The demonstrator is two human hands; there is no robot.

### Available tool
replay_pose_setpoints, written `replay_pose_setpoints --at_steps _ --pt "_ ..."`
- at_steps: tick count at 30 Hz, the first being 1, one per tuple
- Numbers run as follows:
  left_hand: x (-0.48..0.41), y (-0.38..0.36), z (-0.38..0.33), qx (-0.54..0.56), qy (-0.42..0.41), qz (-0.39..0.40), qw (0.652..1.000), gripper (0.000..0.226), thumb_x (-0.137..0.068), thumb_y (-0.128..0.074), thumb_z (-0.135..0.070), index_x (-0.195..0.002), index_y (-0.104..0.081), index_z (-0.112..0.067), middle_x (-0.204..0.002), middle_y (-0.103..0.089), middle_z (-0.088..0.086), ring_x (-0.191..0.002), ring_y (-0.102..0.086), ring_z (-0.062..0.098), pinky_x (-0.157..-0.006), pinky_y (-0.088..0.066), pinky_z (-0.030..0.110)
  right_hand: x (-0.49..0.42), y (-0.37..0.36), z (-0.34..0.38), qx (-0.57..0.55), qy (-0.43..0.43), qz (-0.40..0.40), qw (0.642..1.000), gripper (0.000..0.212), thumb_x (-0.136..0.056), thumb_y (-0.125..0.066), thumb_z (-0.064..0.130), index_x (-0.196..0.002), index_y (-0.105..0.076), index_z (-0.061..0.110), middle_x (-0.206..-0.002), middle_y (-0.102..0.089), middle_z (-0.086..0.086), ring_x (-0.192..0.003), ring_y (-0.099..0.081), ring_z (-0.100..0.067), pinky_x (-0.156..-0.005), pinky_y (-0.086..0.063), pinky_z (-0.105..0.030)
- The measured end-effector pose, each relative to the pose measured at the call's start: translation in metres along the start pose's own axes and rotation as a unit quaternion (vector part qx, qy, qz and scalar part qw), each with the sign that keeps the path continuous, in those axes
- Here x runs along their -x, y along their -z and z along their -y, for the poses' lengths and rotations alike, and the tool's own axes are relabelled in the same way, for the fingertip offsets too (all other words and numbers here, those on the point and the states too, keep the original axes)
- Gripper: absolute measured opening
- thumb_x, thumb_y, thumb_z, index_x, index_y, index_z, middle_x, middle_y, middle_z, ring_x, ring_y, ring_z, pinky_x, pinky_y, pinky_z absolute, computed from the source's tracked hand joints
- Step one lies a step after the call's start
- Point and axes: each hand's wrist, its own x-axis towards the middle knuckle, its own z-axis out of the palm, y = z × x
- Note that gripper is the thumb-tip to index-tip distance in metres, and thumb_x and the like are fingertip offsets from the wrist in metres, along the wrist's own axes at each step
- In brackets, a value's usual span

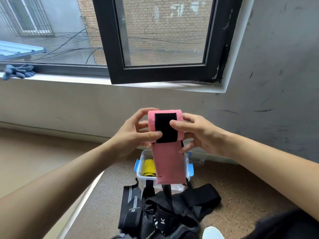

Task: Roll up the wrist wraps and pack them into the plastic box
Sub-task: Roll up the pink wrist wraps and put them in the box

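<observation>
From my head camera, looking down, I hold a pink wrist wrap (pixel 168 161) up in front of me at chest height, below the window sill (pixel 69 79). Its upper part is wound into a roll and a black hook-and-loop patch (pixel 165 125) faces me. My left hand (pixel 136 133) grips the roll's left end, fingers curled behind it and thumb pressed on the patch's lower left corner. My right hand (pixel 202 135) grips the right end the same way, thumb lying on the patch's right side. The unrolled tail hangs straight down from the roll and covers part of the clear plastic box (pixel 141 177) with blue latches, which stands open on the speckled floor (pixel 233 187) near the wall. Inside the box, on its left side, sits a rolled yellow wrist wrap (pixel 149 167). Just in front of the box, nearer to me, lies a loose heap of black wrist wraps (pixel 164 209). A pair of blue-grey gloves (pixel 19 71) rests on the sill at far left, well apart from everything else.
</observation>
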Motion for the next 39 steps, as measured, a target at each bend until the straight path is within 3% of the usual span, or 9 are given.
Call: replay_pose_setpoints --at_steps 6,10,14,16,20,25,29,34,39 --pt "-0.001 0.004 -0.006 -0.070 0.023 0.042 0.996 0.071 -0.066 -0.085 -0.032 -0.132 -0.059 -0.026 -0.117 -0.070 0.007 -0.103 -0.070 0.020 -0.078 -0.057 0.029 0.004 -0.006 -0.001 0.052 0.041 -0.021 0.998 0.056 -0.079 -0.085 0.027 -0.129 -0.060 0.019 -0.113 -0.072 -0.012 -0.096 -0.076 -0.026 -0.064 -0.062 -0.038" --pt "0.001 0.010 -0.008 -0.080 0.023 0.049 0.995 0.066 -0.068 -0.087 -0.016 -0.129 -0.063 -0.020 -0.111 -0.071 0.011 -0.097 -0.071 0.023 -0.071 -0.058 0.029 0.005 -0.012 -0.003 0.064 0.048 -0.007 0.997 0.055 -0.080 -0.083 0.025 -0.129 -0.060 0.019 -0.115 -0.071 -0.015 -0.098 -0.075 -0.028 -0.067 -0.064 -0.042" --pt "0.003 0.025 -0.006 -0.035 0.013 0.039 0.999 0.073 -0.058 -0.082 -0.021 -0.128 -0.062 -0.012 -0.109 -0.069 0.014 -0.094 -0.069 0.025 -0.070 -0.058 0.032 0.003 0.002 -0.004 0.011 0.021 0.105 0.994 0.045 -0.094 -0.067 0.016 -0.137 -0.057 0.013 -0.134 -0.066 -0.009 -0.122 -0.066 -0.025 -0.089 -0.061 -0.047" --pt "0.004 0.029 -0.004 -0.001 0.024 0.041 0.999 0.078 -0.058 -0.076 -0.023 -0.132 -0.057 -0.006 -0.110 -0.067 0.017 -0.094 -0.068 0.028 -0.070 -0.057 0.032 0.000 0.009 -0.009 0.028 0.010 0.128 0.991 0.041 -0.098 -0.061 0.002 -0.138 -0.058 0.010 -0.135 -0.066 -0.012 -0.121 -0.064 -0.026 -0.095 -0.056 -0.043" --pt "0.007 0.031 0.001 -0.004 0.048 0.042 0.998 0.082 -0.060 -0.070 -0.028 -0.135 -0.052 0.000 -0.110 -0.067 0.019 -0.096 -0.065 0.032 -0.074 -0.055 0.035 -0.005 0.002 -0.025 0.118 0.015 0.110 0.987 0.032 -0.099 -0.063 0.004 -0.130 -0.066 0.010 -0.114 -0.074 -0.005 -0.097 -0.064 -0.011 -0.078 -0.051 -0.026" --pt "0.008 0.025 0.000 -0.004 0.066 0.032 0.997 0.069 -0.067 -0.065 -0.033 -0.132 -0.062 -0.010 -0.113 -0.068 0.021 -0.099 -0.063 0.034 -0.087 -0.049 0.042 -0.012 -0.010 -0.037 0.127 0.026 0.062 0.990 0.022 -0.090 -0.072 -0.001 -0.111 -0.076 0.007 -0.103 -0.078 -0.011 -0.083 -0.063 -0.019 -0.077 -0.055 -0.032" --pt "0.009 0.023 -0.001 0.011 0.087 -0.004 0.996 0.044 -0.077 -0.058 -0.027 -0.119 -0.069 -0.019 -0.103 -0.071 0.012 -0.090 -0.066 0.025 -0.079 -0.052 0.036 -0.017 -0.015 -0.042 0.136 0.032 0.010 0.990 0.012 -0.088 -0.076 0.000 -0.100 -0.076 -0.001 -0.091 -0.077 -0.017 -0.075 -0.066 -0.019 -0.072 -0.059 -0.027" --pt "0.004 0.025 0.000 0.035 0.113 -0.079 0.990 0.034 -0.076 -0.059 -0.034 -0.108 -0.072 -0.027 -0.097 -0.071 0.005 -0.086 -0.064 0.021 -0.078 -0.049 0.037 -0.020 -0.013 -0.048 0.028 0.024 -0.055 0.998 0.006 -0.088 -0.072 -0.007 -0.089 -0.071 -0.001 -0.072 -0.072 -0.008 -0.063 -0.067 -0.016 -0.060 -0.057 -0.024" --pt "0.004 0.043 -0.002 0.027 0.115 -0.168 0.979 0.038 -0.072 -0.061 -0.038 -0.108 -0.066 -0.028 -0.088 -0.073 -0.002 -0.079 -0.065 0.016 -0.074 -0.047 0.034 -0.015 0.012 -0.057 0.030 -0.050 -0.091 0.994 0.006 -0.091 -0.068 -0.008 -0.092 -0.066 -0.002 -0.078 -0.065 -0.015 -0.068 -0.061 -0.023 -0.059 -0.057 -0.024"
